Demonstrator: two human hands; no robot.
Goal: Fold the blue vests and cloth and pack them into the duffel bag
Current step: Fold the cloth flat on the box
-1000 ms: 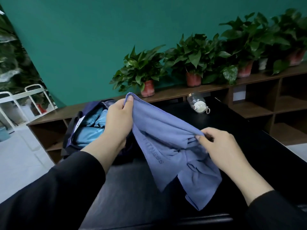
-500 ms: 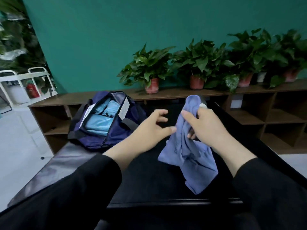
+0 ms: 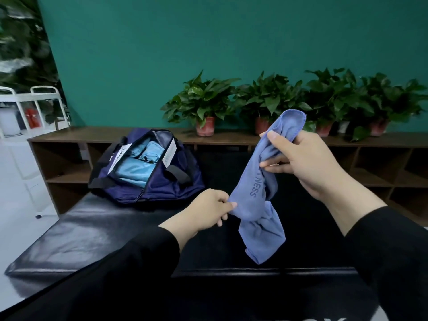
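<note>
Right hand [image 3: 308,165] raised gripping cloth [image 3: 259,195], left hand [image 3: 208,210] apparently pinching its edge

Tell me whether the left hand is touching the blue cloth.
Touching. The head view shows the left hand pinching the blue cloth's left edge between thumb and fingers, while the right hand grips it higher up.

Unzipped duffel bag [image 3: 159,181] (mouth seemingly unobstructed)

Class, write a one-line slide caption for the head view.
Right hand grips a hanging purple-blue cloth; left hand pinches its edge beside an open navy duffel bag.
</note>
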